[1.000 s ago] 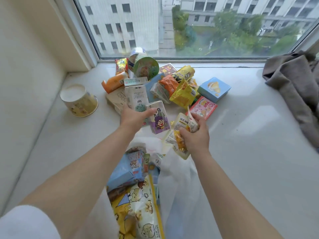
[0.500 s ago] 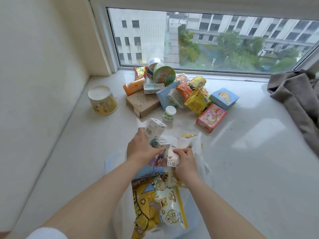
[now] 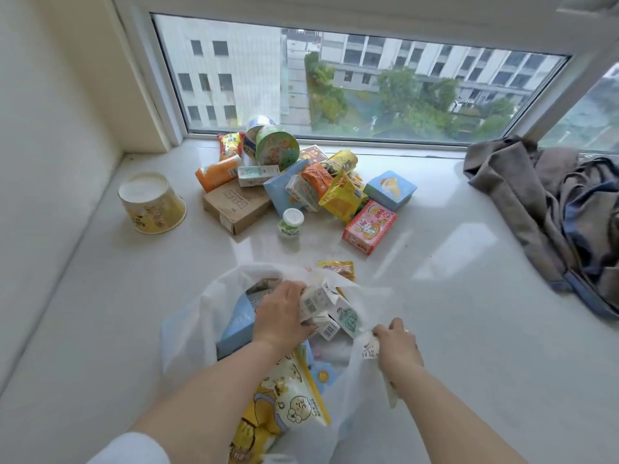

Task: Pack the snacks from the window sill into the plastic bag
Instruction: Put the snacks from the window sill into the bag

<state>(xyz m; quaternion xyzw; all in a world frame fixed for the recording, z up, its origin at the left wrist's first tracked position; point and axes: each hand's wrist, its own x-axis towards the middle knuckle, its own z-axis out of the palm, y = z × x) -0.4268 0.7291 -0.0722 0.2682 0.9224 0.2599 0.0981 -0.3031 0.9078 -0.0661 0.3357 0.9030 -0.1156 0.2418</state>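
A white plastic bag (image 3: 214, 296) lies open on the sill in front of me, holding a blue box, a yellow cartoon packet (image 3: 288, 406) and other snacks. My left hand (image 3: 279, 313) is inside the bag's mouth, closed on small white cartons (image 3: 321, 301). My right hand (image 3: 397, 343) pinches the bag's right edge together with a small white packet (image 3: 370, 348). A pile of snacks (image 3: 301, 182) remains near the window: a brown box (image 3: 234, 204), a pink box (image 3: 368, 227), a blue box (image 3: 390, 189), yellow and orange packets, a green cup, a small white-capped jar (image 3: 290, 222).
A yellow paper tub (image 3: 152, 202) stands upside down at the left, near the wall. Crumpled grey and blue clothing (image 3: 552, 209) lies at the right of the sill. A small yellow packet (image 3: 338, 267) rests just beyond the bag. The window glass runs along the back.
Both hands came back from the pile to the bag with their items. My left hand lowered the cartons into the bag; my right hand moved right and took hold of the bag's edge.
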